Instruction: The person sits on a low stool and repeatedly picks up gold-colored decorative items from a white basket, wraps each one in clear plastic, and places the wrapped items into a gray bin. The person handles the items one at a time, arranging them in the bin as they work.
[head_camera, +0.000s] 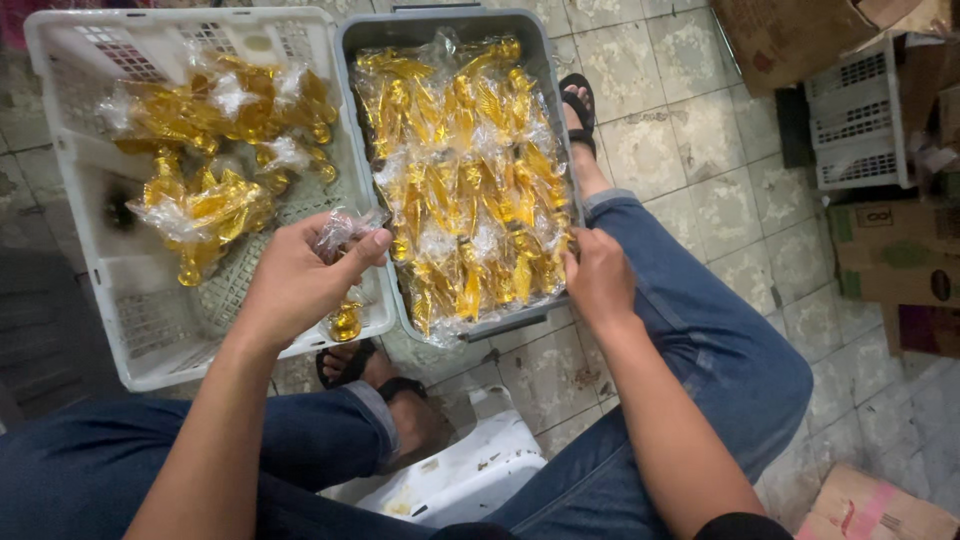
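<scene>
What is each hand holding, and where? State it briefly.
The left hand grips a plastic-wrapped gold figurine by its upper end. The right hand touches wrapped gold figurines in the grey crate, holding nothing clearly.

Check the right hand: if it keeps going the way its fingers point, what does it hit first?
The right hand points up and slightly left into the grey crate. It would probably first meet the wrapped gold pieces packed there; its fingertips already look to be at their near edge, though depth is unclear.
</scene>
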